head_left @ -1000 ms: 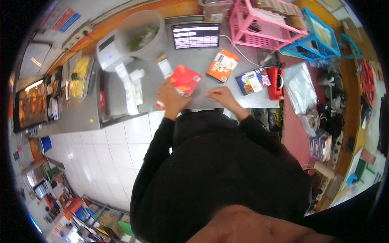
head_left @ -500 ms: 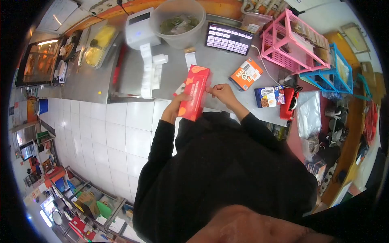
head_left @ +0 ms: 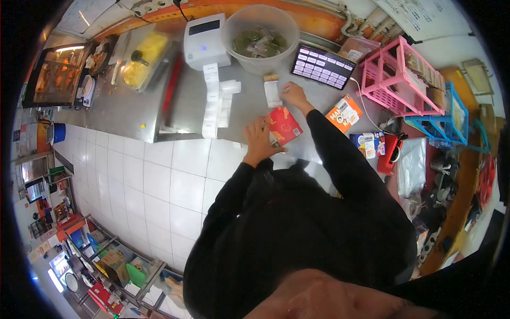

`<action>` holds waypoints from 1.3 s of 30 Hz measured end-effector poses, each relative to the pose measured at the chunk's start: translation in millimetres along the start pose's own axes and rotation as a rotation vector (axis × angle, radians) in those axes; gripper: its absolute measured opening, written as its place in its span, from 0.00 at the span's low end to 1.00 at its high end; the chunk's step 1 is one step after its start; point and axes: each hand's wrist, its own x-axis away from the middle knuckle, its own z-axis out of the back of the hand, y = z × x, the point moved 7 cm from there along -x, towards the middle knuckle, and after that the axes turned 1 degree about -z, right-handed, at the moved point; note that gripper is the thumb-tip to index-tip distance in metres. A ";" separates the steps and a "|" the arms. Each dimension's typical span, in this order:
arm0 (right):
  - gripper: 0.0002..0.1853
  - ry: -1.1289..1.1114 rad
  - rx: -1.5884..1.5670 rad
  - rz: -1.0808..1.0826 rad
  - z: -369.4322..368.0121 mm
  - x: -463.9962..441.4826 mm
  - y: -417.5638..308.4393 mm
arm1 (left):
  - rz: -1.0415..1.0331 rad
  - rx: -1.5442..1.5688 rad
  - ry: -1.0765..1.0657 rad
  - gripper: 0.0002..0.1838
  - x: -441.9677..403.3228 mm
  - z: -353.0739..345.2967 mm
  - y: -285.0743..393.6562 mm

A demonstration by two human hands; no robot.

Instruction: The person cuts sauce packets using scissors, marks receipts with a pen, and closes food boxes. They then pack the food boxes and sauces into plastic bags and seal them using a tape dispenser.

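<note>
A red cardboard box [head_left: 285, 126] with orange shapes and a small printed code patch rests on the metal counter at its near edge. My left hand [head_left: 258, 139] is closed about the box's left side, fingers along the edge and thumb across the near corner. Beyond the box, my right hand [head_left: 294, 95] has its fingers bent together just right of a white paper strip [head_left: 272, 94] with a brown end. Whether those fingertips hold anything is too small to tell.
A white label printer [head_left: 204, 40] trails a long printed strip [head_left: 211, 106]. A translucent tub [head_left: 260, 61] of green leaves, a tablet [head_left: 323, 66], an orange box [head_left: 344, 113], a blue box [head_left: 367, 143] and a red tape dispenser [head_left: 389, 154] surround the hands. Pink baskets [head_left: 401, 80] stand right.
The red box has come down from a raised, long-side view to the counter, now turned to show a squarer face. My right hand has left its edge and moved up beside the paper strip.
</note>
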 end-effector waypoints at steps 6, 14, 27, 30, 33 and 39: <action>0.18 -0.413 0.523 0.146 -56.5 -19.3 -17.4 | 0.117 0.134 0.141 0.37 11.0 23.8 -31.8; 0.17 -0.364 -1.137 -0.170 8.9 76.2 -119.3 | 0.627 1.491 -0.114 0.18 -15.4 -2.7 -43.3; 0.17 -0.342 -0.723 -0.453 -6.8 236.2 14.5 | 0.328 0.285 0.340 0.39 -17.5 20.9 -42.5; 0.17 -0.410 -0.754 -0.460 -12.3 248.5 31.8 | 0.087 -0.036 0.510 0.41 -10.3 30.6 -8.6; 0.15 -0.474 -0.649 -0.410 -11.2 251.3 47.6 | -0.058 -0.214 0.236 0.45 2.1 -8.6 -15.1; 0.15 0.192 -0.086 -0.097 103.6 255.5 139.8 | -0.086 -0.176 0.002 0.48 18.8 -20.5 1.6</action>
